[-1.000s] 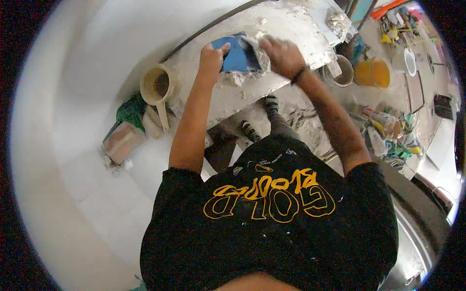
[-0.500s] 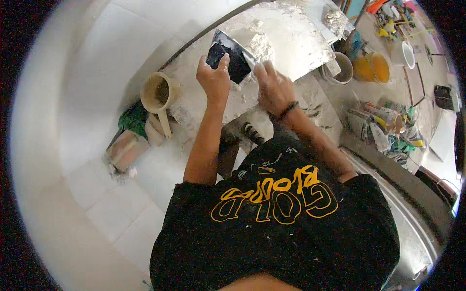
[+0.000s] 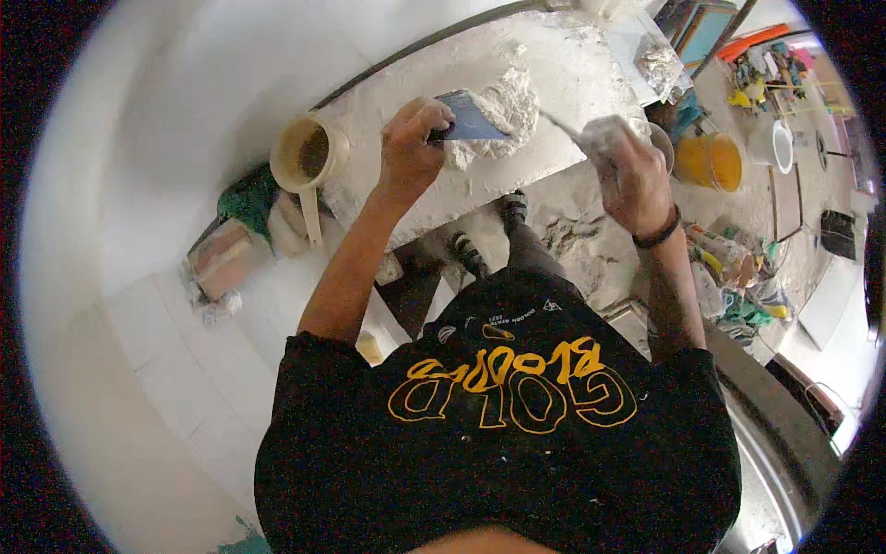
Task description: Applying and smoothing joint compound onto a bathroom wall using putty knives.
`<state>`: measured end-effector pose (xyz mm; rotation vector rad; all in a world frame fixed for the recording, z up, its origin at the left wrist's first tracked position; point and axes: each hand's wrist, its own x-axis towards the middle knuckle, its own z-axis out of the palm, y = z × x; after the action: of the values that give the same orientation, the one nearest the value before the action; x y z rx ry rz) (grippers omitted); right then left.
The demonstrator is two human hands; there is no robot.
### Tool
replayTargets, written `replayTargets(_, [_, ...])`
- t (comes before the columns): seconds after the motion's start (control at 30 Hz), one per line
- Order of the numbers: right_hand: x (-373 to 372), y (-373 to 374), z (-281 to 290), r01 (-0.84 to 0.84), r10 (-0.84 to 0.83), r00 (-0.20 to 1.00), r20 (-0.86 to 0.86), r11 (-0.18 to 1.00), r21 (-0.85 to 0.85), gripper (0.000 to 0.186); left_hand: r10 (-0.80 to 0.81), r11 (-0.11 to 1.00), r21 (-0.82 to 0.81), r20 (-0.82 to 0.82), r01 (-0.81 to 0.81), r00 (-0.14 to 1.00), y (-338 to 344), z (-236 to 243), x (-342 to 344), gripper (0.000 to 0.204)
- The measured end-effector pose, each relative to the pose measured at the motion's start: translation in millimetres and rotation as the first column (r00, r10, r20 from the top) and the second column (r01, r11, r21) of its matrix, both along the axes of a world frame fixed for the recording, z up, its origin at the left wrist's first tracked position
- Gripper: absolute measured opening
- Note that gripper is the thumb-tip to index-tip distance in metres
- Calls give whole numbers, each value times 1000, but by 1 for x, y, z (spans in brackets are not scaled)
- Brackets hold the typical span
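The flat plate [image 3: 469,116] is blue-grey and smooth on the face that shows, with straight edges and a dark part at the end by the palm. It is at the far middle of the bench [image 3: 577,65], its outer edge against a heap of off-white paste [image 3: 510,97]. The paste is lumpy and ridged, rising behind the plate and spilling past its near corner; whether the plate's underside touches the bench cannot be told.

The left hand [image 3: 412,138] is closed around the dark end of the plate, fingers curled and whitened with paste. The right hand [image 3: 632,171] is bent into a grip on a thin, dark-edged tool [image 3: 560,125] that points leftward toward the heap; blur hides how the fingertips sit on it. This hand is over the near right edge of the bench, apart from the left one, with a dark band [image 3: 657,229] around its wrist. A pale long-handled dipper [image 3: 281,152] stands left of the left hand, and a yellow bucket [image 3: 709,162] is beyond the right hand.
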<state>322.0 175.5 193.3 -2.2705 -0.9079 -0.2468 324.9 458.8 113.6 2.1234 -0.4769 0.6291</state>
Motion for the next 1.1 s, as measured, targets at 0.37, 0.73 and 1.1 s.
replayTargets(0.37, [17, 7, -18, -252, 275, 959, 75, 941, -226, 19, -39, 997, 71, 93, 32, 995, -14, -9, 22, 16])
replayTargets(0.73, [74, 31, -85, -313, 325, 943, 65, 938, -148, 20, -132, 990, 58, 118, 126, 984, -29, 1, -5, 19])
replayTargets(1.1, [85, 50, -101, -63, 110, 931, 348, 988, -145, 19, 412, 889, 266, -113, -372, 904, 3, 59, -22, 17])
